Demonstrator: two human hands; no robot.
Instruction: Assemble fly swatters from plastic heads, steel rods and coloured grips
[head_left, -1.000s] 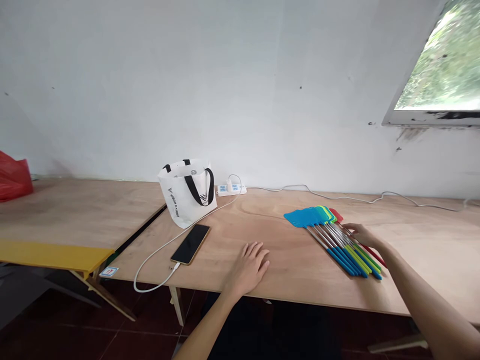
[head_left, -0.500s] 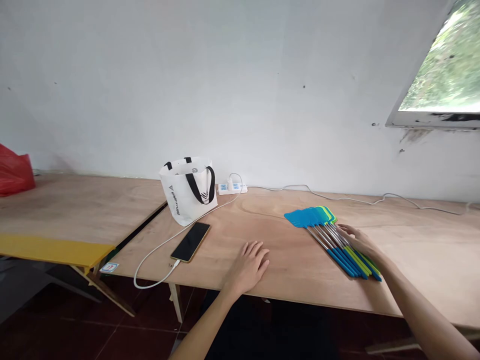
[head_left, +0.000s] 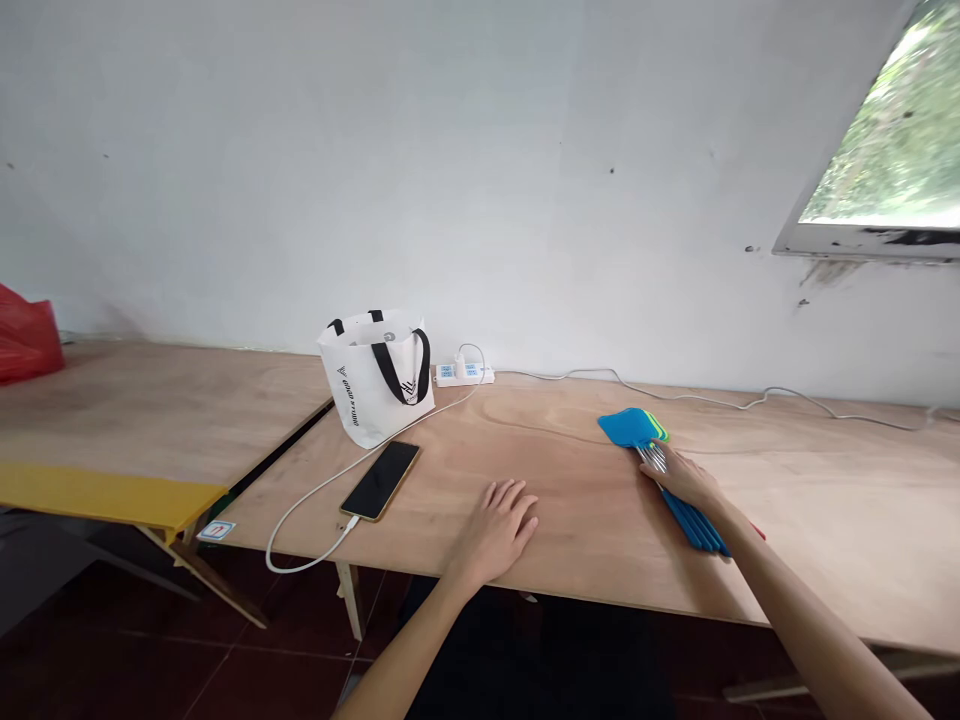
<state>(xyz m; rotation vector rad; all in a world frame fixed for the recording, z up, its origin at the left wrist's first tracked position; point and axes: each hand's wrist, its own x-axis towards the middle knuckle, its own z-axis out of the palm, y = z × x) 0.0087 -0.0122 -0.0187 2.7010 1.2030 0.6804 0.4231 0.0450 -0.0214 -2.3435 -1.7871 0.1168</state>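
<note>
A bunch of fly swatters (head_left: 628, 428) lies on the wooden table to the right, with blue and yellow-green heads, thin metal shafts and blue handles. My right hand (head_left: 679, 474) is closed over the shafts just below the heads, thumb on the left side and fingers on the far side. My right hand and forearm hide part of the handles. Flat on the tabletop near the front edge rests my left hand (head_left: 498, 530), fingers stretched out and holding nothing. A small red tip shows beside my right forearm; what it belongs to is hidden.
A black-screened phone (head_left: 381, 482) on a white charging cable lies left of my left hand. Behind it stand a white tote bag (head_left: 375, 390) and a power strip (head_left: 465, 374) with its cord along the wall. A gap separates the second table (head_left: 165, 400), where a red bag (head_left: 28, 335) sits.
My right hand has moved left from the bundle's right side and closed over the shafts. The spread swatters are now gathered into a narrower bundle. My left hand stays put.
</note>
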